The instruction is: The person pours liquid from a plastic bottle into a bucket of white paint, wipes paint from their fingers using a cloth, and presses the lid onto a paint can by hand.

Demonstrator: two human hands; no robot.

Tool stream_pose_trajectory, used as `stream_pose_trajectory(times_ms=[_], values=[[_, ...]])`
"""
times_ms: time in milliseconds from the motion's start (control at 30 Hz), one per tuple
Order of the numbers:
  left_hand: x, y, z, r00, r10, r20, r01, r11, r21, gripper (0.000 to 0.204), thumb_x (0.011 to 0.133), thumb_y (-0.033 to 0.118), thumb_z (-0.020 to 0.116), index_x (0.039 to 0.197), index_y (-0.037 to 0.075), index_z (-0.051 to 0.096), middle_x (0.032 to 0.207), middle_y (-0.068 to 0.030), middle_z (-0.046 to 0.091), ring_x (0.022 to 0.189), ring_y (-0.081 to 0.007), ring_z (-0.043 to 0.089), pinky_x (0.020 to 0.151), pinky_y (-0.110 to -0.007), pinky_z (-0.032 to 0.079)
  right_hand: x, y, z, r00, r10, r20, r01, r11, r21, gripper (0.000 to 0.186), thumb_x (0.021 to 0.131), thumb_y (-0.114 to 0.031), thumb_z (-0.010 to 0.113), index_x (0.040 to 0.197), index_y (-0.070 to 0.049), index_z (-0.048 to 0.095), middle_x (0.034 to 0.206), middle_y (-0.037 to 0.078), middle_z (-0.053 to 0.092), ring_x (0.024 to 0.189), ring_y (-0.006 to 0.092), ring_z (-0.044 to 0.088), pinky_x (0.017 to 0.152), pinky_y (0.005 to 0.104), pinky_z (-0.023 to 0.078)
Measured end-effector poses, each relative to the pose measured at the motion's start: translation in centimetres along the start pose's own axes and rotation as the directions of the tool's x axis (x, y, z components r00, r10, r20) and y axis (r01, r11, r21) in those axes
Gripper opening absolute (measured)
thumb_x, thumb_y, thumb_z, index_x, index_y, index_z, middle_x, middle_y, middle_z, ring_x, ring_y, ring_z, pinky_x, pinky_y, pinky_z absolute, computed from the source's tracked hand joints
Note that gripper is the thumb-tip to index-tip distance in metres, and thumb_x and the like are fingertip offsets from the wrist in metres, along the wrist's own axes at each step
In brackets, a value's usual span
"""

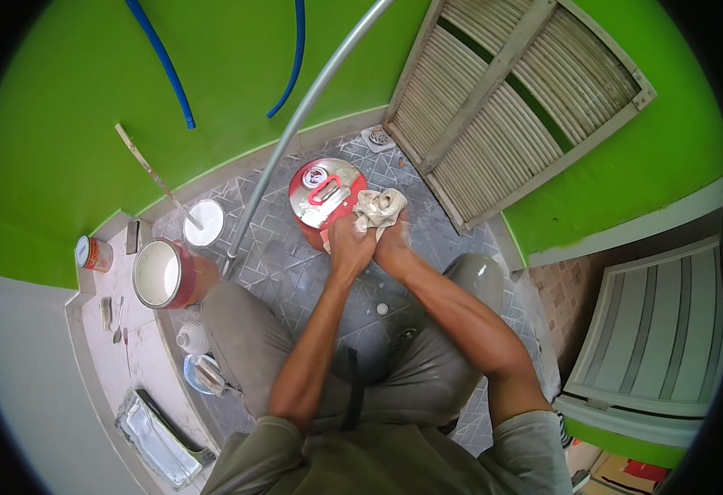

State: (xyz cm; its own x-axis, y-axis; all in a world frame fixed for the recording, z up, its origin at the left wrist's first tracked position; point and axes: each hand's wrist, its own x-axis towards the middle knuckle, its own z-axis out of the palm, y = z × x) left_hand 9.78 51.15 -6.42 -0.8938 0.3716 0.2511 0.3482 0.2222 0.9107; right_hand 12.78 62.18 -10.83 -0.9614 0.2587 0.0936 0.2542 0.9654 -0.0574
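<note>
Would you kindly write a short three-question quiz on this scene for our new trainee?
1. Open question: What do the left hand and the right hand both hold?
2. True or false: The louvred panel stands to the right of the red metal can.
3. Multiple choice: Which colour shows inside the large open bucket? (a) blue, (b) white, (c) green.

Key: 1. A crumpled cream cloth; 2. True; 3. (b).

The left forearm [316, 338] is extended toward 1 o'clock, the right forearm [460, 312] angled between 10 and 11, its elbow bent at 4. The left hand [351, 246] and right hand [391, 239] are held close together at dial centre, fingers curled.
</note>
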Motion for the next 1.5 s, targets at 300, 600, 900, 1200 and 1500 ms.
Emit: stream_pose_trajectory(times_ms=[300, 600, 900, 1200, 1500], values=[[-0.3, 2.1, -1.0, 0.981, 0.15, 0.126, -0.144, 0.988, -0.053, 0.024, 0.075, 0.01, 0.071, 0.094, -0.004, 0.074, 0.086, -0.0233, 0.073, 0.082, -0.0348, 0.073, 0.075, -0.041, 0.055, 1.3, 2.1, 0.0, 0.991, 0.121, -0.061, -0.127, 0.987, -0.1, 0.046, 0.1, -0.039, 0.047, 0.129, -0.008, 0.064, 0.142, 0.021, 0.053, 0.134, 0.0386, 0.047, 0.109, 0.0478, 0.038], [2.2, 2.2, -6.6, 0.974, -0.102, -0.203, -0.031, 0.826, -0.563, 0.026, 0.089, 0.007, 0.075, 0.112, -0.003, 0.07, 0.107, -0.0108, 0.075, 0.099, -0.0168, 0.07, 0.089, -0.032, 0.052, 2.6, 1.7, -6.1, 0.919, -0.073, -0.388, 0.046, 0.996, -0.078, 0.03, 0.093, -0.019, 0.055, 0.103, 0.002, 0.073, 0.138, 0.038, 0.049, 0.115, 0.0483, 0.05, 0.099, 0.0528, 0.041], [1.6, 2.3, -2.8, 0.993, 0.114, 0.014, -0.107, 0.961, -0.257, 0.035, 0.076, 0.006, 0.075, 0.109, -0.004, 0.071, 0.108, -0.0234, 0.072, 0.102, -0.0373, 0.07, 0.093, -0.04, 0.052, 2.3, -2.2, 0.7, 0.92, 0.146, -0.365, 0.331, 0.213, 0.919, 0.057, 0.106, -0.05, 0.034, 0.141, -0.009, 0.054, 0.147, 0.013, 0.055, 0.133, 0.0317, 0.052, 0.118, 0.0454, 0.037], [2.5, 0.4, -0.5, 0.998, -0.048, -0.03, 0.046, 0.997, -0.06, 0.035, 0.079, 0.005, 0.072, 0.113, -0.004, 0.07, 0.109, -0.0262, 0.073, 0.104, -0.0395, 0.07, 0.089, -0.043, 0.053, -0.3, -0.6, -2.1, 0.997, -0.019, -0.072, 0.012, 0.996, -0.091, 0.054, 0.1, -0.041, 0.047, 0.145, -0.013, 0.052, 0.152, 0.009, 0.051, 0.138, 0.0275, 0.048, 0.112, 0.0499, 0.034], [1.6, 0.7, -0.9, 0.998, -0.029, 0.062, 0.053, 0.902, -0.428, 0.034, 0.082, 0.005, 0.077, 0.114, -0.005, 0.07, 0.111, -0.0164, 0.074, 0.105, -0.0243, 0.07, 0.094, -0.036, 0.051, -0.2, -1.4, -4.4, 0.999, -0.044, -0.019, 0.047, 0.968, 0.245, 0.056, 0.096, -0.036, 0.053, 0.147, -0.013, 0.051, 0.153, 0.008, 0.05, 0.145, 0.0314, 0.039, 0.117, 0.053, 0.029]])
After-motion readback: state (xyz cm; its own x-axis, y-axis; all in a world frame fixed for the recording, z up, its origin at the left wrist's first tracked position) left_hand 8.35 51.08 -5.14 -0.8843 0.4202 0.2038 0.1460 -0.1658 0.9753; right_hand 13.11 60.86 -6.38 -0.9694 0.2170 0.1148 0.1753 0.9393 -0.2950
